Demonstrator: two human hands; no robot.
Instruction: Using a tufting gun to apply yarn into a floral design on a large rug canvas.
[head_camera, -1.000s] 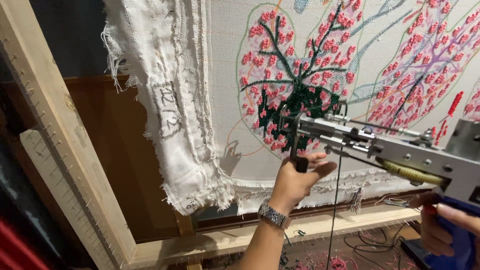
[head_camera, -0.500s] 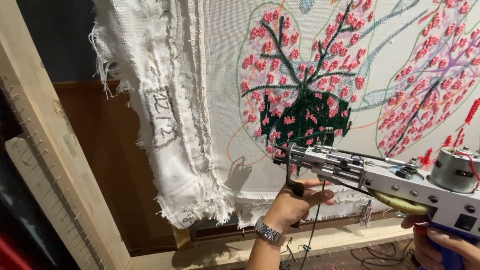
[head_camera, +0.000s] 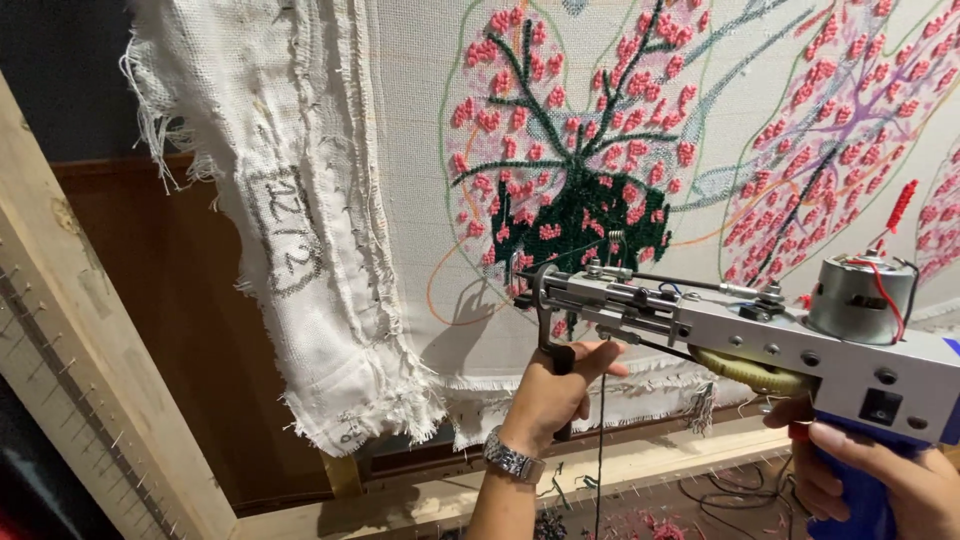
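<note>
Tufting gun (head_camera: 740, 335) gripped by both hands: left (head_camera: 550, 395), right (head_camera: 880, 480).

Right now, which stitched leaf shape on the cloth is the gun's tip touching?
The left leaf, the one with dark green filling at its base; the purple-veined leaf is farther right.

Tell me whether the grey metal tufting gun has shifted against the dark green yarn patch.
Yes: the grey metal tufting gun sank below the dark green yarn patch.

The left hand (head_camera: 545, 405) closes around the front handle of the tufting gun (head_camera: 740, 335) at lower centre; the right hand (head_camera: 880, 480) holds its blue grip at lower right; the needle touches the cloth (head_camera: 420, 200) with pink flowers.
</note>
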